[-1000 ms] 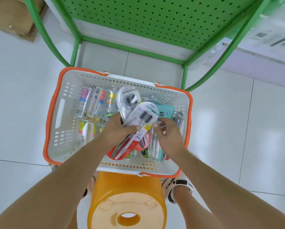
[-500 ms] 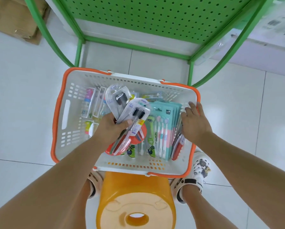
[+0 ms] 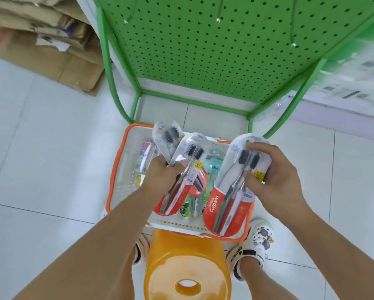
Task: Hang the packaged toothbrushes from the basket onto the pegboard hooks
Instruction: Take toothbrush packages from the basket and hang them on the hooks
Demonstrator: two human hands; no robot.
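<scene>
Fingers of right hand grasping one toothbrush pack, left hand clutching two packs, above basket, stool below

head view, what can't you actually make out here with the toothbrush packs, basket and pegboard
- Basket contents: mostly covered by both hands and the packs they hold.
- Packs in the left hand: overlapped and fanned, so the exact count is unclear.
- Small print on the Colgate pack in the right hand: too small to read.
- Pegboard hooks: foreshortened and cut off by the top edge.
- Right edge of the frame: motion-blurred, labels unreadable.
</scene>
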